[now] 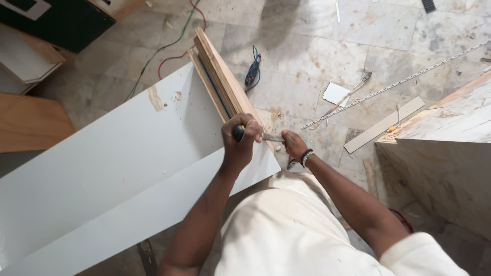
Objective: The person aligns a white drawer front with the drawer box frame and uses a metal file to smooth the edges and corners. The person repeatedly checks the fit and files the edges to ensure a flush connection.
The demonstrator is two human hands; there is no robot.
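Observation:
My left hand is closed around the black and yellow handle of a chisel-like tool. Its metal blade points right, and my right hand pinches the blade's far end; that wrist wears bead bracelets. Both hands sit at the near end of a plywood panel standing on edge along a large white laminated board. I cannot see where the blade tip touches the wood.
A blue power tool lies on the tiled floor beyond the panel. A slotted metal strip, a flat wooden strip and a white scrap lie to the right. A plywood cabinet stands at right. Red and green cables trail at top.

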